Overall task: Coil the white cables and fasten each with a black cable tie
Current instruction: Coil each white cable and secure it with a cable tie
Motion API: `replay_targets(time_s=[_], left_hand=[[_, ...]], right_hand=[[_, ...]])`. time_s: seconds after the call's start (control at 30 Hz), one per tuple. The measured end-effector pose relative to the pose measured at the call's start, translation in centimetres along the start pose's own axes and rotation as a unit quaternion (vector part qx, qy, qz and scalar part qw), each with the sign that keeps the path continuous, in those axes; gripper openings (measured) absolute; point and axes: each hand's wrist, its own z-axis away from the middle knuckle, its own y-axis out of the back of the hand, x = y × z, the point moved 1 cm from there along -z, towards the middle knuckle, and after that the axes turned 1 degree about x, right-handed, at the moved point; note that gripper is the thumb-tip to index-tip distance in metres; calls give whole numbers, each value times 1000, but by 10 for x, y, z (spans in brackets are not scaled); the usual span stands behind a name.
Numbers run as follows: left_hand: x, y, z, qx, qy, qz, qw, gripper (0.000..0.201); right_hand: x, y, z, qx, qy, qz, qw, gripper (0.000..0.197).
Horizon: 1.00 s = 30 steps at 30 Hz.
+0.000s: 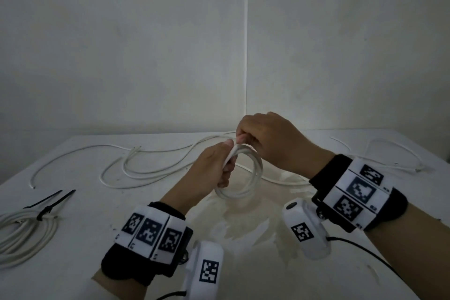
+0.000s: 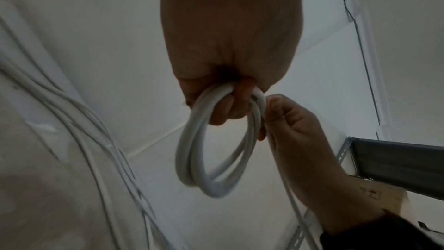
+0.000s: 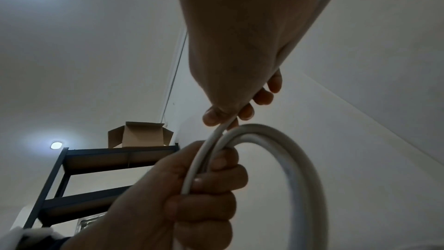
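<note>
Above the middle of the white table (image 1: 146,202), my left hand (image 1: 214,165) grips the top of a small coil of white cable (image 1: 253,178), its fingers curled round the loops (image 2: 216,159). Right beside it, my right hand (image 1: 265,139) pinches the free strand of the same cable (image 3: 216,140) and lays it against the coil (image 3: 300,159). That strand runs down past my right wrist (image 2: 288,187). A finished coil (image 1: 22,234) bound with a black cable tie (image 1: 43,213) lies at the table's left edge. Two loose black cable ties (image 1: 56,198) lie beside it.
Loose white cables (image 1: 136,165) trail across the back left of the table, and another thin one (image 1: 389,153) lies at the back right. White walls meet in a corner behind. A dark metal shelf (image 3: 96,178) carries a cardboard box (image 3: 140,135).
</note>
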Motion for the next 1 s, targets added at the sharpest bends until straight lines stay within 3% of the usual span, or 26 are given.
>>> replay_targets(time_s=[0.13,0.43,0.63,0.8,0.9,1.0], left_hand=[[2,0,2,-42,56,48,996,45],[14,-1,1,-37,56,70,995,44],[7,3,-1,50,33,98,993,42],[3,13,-1,93,34,105,990,42],[1,21,0,111,35,133,984,42],[3,22,1,108,36,171,979,42]], right_hand=[[3,-2,4,-61,-90,-59,992,48],[11,7,2,-9,-81,-82,993,68],[10,8,16,-26,-131,-57,989,42],[17,11,27,-21,-176,-27,984,38],[25,9,31,26,-98,41,994,30],[33,3,34,56,-56,169,982,19]])
